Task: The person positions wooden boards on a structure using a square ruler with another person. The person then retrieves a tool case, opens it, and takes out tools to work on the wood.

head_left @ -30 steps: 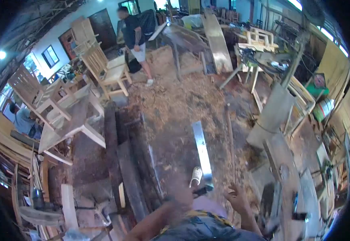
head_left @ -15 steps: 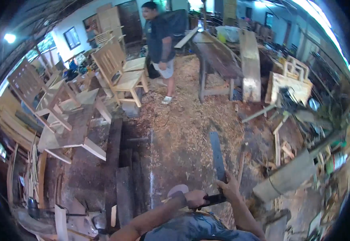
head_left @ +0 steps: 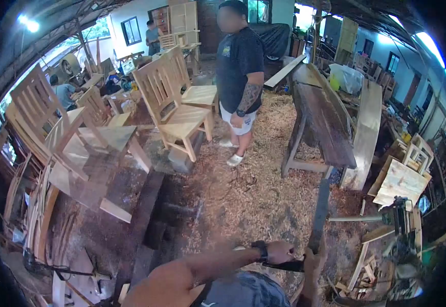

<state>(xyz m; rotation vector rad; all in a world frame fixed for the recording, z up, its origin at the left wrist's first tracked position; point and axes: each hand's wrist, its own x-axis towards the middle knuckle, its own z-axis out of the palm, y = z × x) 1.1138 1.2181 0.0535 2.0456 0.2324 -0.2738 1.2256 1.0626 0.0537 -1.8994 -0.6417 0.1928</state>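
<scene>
A long flat blade (head_left: 321, 210) points up and away from the body, its metal dull grey. My left hand (head_left: 278, 252), with a dark band at the wrist, is closed at the dark handle (head_left: 287, 265) at the blade's lower end. Close by on the right, my right hand (head_left: 312, 260) is wrapped round the base of the blade. Fine details of the fingers are blurred.
A person (head_left: 241, 77) stands ahead beside wooden chairs (head_left: 184, 120). A dark slab bench (head_left: 322, 123) and a leaning plank (head_left: 363, 133) are at the right. Shavings (head_left: 253, 199) cover the floor. A low table (head_left: 95, 163) stands left; two people are farther back.
The view has swung up and right. My right hand, open and apart from the blade at first, has closed on its base. The blade has turned from shiny to dull grey and tilts rightward.
</scene>
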